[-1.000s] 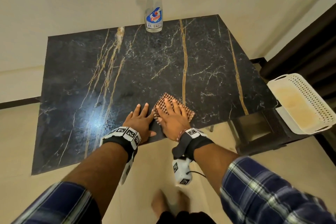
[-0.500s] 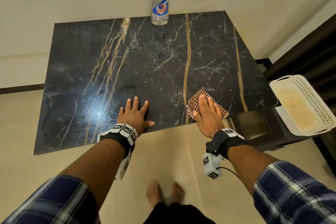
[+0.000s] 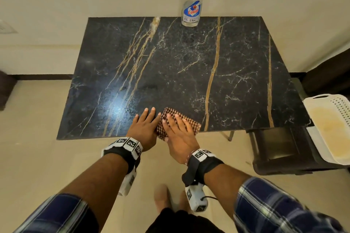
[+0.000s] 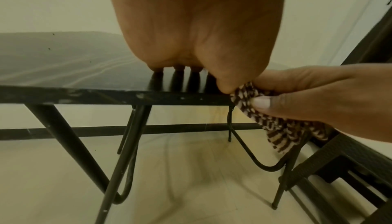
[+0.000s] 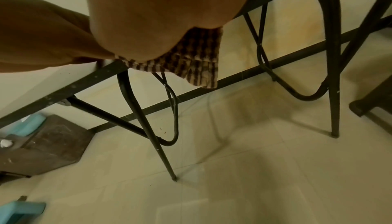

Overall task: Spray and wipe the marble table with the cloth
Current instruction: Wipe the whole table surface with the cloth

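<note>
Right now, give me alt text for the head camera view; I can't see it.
A person's right hand holds a checked cloth on the near edge of a black marble table, left hand flat beside it. A spray bottle stands at the far edge.

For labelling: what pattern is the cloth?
Brown-and-cream check cloth, clearest in the head view.

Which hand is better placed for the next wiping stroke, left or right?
Right. The right hand holds the checked cloth at the near edge of the marble table, fingers on top; the left hand rests flat on bare marble beside it.
</note>
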